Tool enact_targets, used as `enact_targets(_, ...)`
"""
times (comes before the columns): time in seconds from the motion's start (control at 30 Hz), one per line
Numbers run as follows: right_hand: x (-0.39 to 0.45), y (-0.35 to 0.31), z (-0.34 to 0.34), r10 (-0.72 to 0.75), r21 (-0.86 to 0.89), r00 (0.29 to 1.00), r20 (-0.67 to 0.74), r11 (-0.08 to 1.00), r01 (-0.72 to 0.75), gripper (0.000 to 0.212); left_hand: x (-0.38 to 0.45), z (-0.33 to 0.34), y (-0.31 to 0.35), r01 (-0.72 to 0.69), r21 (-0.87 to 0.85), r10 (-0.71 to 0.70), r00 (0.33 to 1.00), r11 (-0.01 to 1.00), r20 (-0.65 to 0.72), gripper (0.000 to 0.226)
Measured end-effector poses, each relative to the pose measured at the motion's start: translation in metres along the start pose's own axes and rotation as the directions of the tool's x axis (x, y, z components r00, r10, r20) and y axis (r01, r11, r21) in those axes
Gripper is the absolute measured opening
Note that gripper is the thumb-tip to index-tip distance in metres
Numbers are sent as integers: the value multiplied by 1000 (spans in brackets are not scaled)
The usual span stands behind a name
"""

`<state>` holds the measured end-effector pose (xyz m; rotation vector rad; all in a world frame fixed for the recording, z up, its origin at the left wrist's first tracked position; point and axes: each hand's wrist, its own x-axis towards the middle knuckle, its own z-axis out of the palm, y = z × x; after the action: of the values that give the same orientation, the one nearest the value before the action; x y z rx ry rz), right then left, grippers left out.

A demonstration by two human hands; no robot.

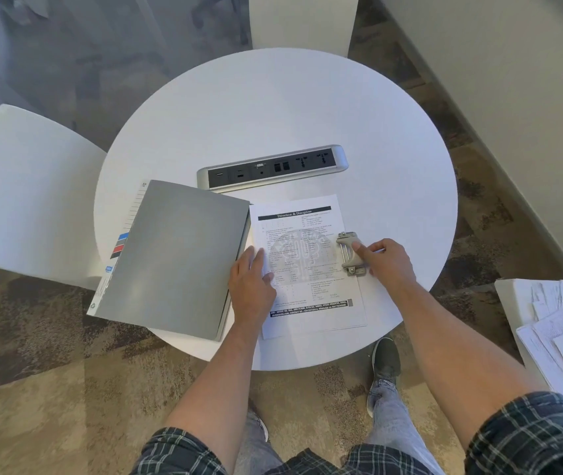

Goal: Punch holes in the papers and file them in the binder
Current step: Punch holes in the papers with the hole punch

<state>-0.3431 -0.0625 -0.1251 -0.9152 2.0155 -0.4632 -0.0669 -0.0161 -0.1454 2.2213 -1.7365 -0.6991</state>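
Note:
A printed paper sheet (310, 296) lies on the round white table (273, 108), near its front edge. A grey hole punch (347, 250) sits on the sheet's right edge. My right hand (388, 264) grips the punch from the right, thumb on its top. My left hand (252, 281) rests flat on the sheet's left edge, fingers straight. A closed grey binder (173, 255) with coloured divider tabs lies just left of the sheet, touching my left hand.
A silver power and socket strip (273, 168) is set into the table behind the sheet. A white chair (26, 197) stands at the left. A stack of loose papers (561, 323) lies on a white surface at the right.

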Motion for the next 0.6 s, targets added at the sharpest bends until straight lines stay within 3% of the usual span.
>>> enact_targets(0.17, 6, 4, -3, -1, 36, 999, 38, 999, 0, 61, -4, 0, -6, -73, 87, 68, 996, 994, 59, 58)
enact_targets(0.4, 7, 4, -5, -3, 66, 998, 63, 998, -1, 66, 4, -13, -17, -106, 75, 95, 986, 991, 139, 62)
enact_targets(0.6, 4, -1, -9, -9, 97, 995, 95, 995, -1, 65, 8, -25, -10, -137, 196, 89, 968, 971, 235, 98)
